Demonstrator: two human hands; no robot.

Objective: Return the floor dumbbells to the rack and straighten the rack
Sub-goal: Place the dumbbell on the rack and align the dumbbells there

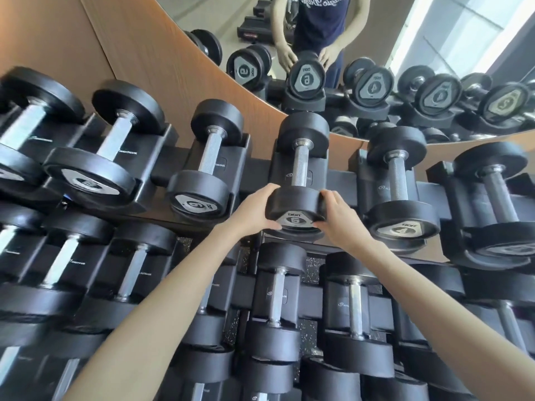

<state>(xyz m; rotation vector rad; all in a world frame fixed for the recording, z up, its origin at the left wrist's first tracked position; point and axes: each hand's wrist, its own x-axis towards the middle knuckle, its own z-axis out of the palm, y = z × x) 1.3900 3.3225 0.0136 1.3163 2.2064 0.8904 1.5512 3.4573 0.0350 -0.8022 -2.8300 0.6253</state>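
Both hands (254, 211) (338, 219) around dumbbell (301, 167) (marked 6)

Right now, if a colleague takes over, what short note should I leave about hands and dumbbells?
Left hand and right hand: each grips one side of the front head of the 6 dumbbell.
That dumbbell is on the rack, top shelf, rear head in its cradle, between a second 6 dumbbell and a 4 dumbbell.
Done: it is racked.
To do: straighten it. No floor dumbbell shows in view.
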